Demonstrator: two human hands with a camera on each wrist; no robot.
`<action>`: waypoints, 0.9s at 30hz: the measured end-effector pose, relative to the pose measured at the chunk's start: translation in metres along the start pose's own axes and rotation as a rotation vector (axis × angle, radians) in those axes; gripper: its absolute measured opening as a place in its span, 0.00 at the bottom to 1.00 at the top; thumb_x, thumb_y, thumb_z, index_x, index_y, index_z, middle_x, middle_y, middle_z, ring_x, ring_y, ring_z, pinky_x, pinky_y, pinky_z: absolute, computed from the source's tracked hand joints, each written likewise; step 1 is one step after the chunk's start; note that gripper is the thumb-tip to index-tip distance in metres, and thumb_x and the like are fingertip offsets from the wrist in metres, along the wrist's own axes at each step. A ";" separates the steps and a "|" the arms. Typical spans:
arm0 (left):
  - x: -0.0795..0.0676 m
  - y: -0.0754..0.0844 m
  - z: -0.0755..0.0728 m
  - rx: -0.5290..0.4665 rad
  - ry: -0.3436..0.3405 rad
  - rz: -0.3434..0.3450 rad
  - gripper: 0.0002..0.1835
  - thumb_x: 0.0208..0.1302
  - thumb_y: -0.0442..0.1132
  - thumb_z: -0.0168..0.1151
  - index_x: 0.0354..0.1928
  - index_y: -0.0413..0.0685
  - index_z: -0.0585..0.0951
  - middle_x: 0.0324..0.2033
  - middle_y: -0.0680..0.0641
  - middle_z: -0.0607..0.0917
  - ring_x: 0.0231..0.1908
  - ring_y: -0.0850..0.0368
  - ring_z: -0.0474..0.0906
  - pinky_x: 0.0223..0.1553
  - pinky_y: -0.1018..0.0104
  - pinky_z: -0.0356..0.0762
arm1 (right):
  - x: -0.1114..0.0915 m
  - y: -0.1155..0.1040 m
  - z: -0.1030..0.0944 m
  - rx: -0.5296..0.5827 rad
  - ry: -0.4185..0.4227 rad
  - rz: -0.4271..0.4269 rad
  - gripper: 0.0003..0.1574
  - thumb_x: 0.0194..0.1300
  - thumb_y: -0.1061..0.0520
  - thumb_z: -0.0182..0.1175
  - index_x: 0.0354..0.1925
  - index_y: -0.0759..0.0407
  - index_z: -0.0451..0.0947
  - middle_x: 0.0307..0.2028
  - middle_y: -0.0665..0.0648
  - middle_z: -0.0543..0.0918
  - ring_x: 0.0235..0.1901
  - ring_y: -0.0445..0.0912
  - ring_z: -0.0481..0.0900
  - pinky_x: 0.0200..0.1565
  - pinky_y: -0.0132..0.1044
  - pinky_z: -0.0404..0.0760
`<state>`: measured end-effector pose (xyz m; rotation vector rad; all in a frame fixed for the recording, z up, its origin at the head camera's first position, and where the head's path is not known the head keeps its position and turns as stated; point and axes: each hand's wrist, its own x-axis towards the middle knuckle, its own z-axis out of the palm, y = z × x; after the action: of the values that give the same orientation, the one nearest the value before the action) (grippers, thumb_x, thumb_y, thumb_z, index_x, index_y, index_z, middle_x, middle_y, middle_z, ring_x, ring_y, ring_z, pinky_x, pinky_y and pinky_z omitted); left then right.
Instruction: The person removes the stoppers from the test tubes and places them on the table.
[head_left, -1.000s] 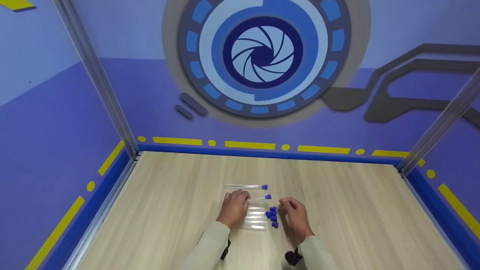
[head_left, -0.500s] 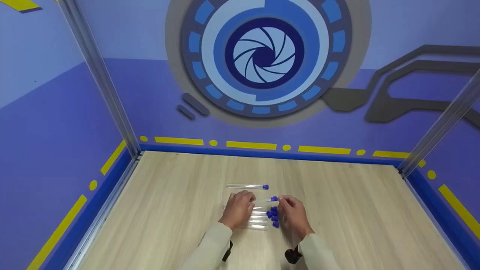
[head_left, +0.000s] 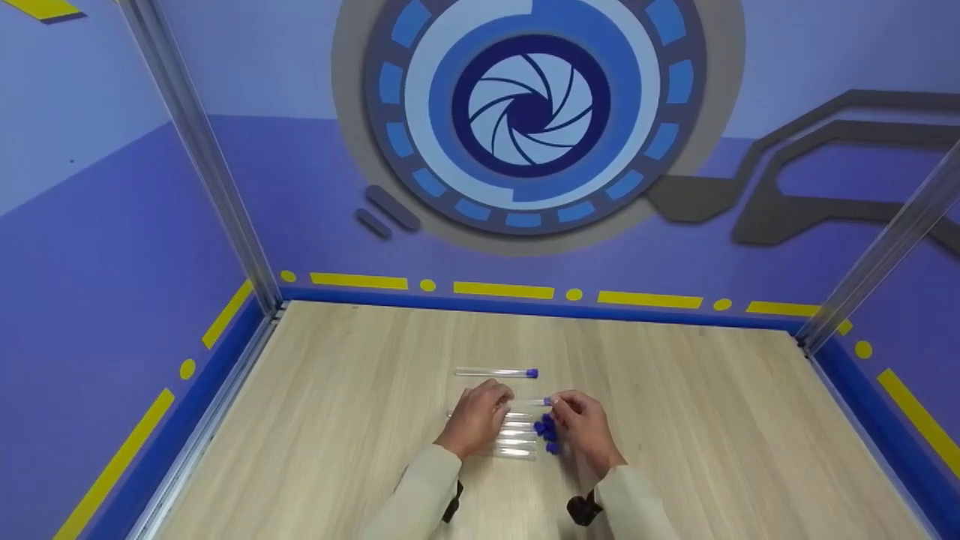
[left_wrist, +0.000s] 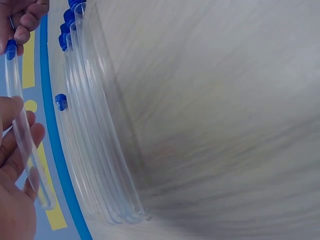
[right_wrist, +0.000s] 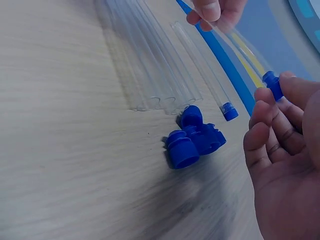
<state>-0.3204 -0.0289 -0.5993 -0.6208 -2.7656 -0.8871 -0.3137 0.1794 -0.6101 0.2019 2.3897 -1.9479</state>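
My left hand (head_left: 476, 418) holds a clear test tube (left_wrist: 13, 77) around its middle, between thumb and fingers. At the tube's mouth, thumb and fingertips of my right hand (head_left: 585, 426) pinch a blue cap (right_wrist: 272, 86), which sits in the tube's end. Both hands hold the tube above the table, as the two wrist views show. Below lie several uncapped test tubes (right_wrist: 150, 67) side by side, partly hidden by my left hand in the head view. Several loose blue caps (right_wrist: 197, 136) are clustered near their open ends, beside my right hand.
Farther back on the wooden table (head_left: 360, 390) lies one capped test tube (head_left: 491, 372), its blue cap to the right. A blue patterned wall (head_left: 300, 202) stands behind the table, with metal posts (head_left: 202, 157) at the corners.
My right hand has moved left and a little back to the cap and now pinches it. The held tube, with its cap, has shifted slightly to the right toward that hand.
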 end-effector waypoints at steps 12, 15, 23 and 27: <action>0.000 -0.002 -0.003 -0.119 -0.077 0.036 0.06 0.69 0.36 0.56 0.44 0.46 0.79 0.38 0.53 0.79 0.37 0.64 0.73 0.43 0.67 0.75 | -0.002 -0.004 -0.001 0.059 -0.020 -0.018 0.10 0.69 0.60 0.56 0.42 0.67 0.78 0.31 0.55 0.79 0.32 0.44 0.74 0.35 0.34 0.76; 0.000 -0.003 -0.005 -0.146 -0.092 0.039 0.05 0.69 0.36 0.55 0.44 0.46 0.78 0.37 0.53 0.79 0.37 0.65 0.72 0.42 0.68 0.74 | -0.004 -0.005 0.000 0.069 -0.019 -0.036 0.10 0.69 0.60 0.56 0.42 0.67 0.78 0.31 0.54 0.78 0.31 0.43 0.74 0.35 0.33 0.75; 0.000 -0.004 -0.007 -0.191 -0.157 -0.013 0.06 0.71 0.38 0.53 0.43 0.46 0.78 0.38 0.55 0.78 0.38 0.66 0.72 0.44 0.67 0.74 | 0.000 0.001 0.002 0.052 -0.009 -0.050 0.09 0.70 0.58 0.56 0.42 0.63 0.78 0.32 0.53 0.78 0.32 0.42 0.74 0.36 0.33 0.75; 0.002 -0.005 -0.008 -0.243 -0.192 -0.071 0.07 0.71 0.38 0.53 0.43 0.46 0.79 0.38 0.56 0.79 0.38 0.67 0.72 0.44 0.69 0.73 | 0.000 0.001 0.001 0.039 -0.011 -0.055 0.09 0.70 0.58 0.56 0.43 0.61 0.78 0.34 0.53 0.79 0.34 0.43 0.75 0.38 0.35 0.77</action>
<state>-0.3238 -0.0368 -0.5948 -0.6831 -2.8876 -1.2539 -0.3139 0.1785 -0.6118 0.1282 2.3768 -2.0149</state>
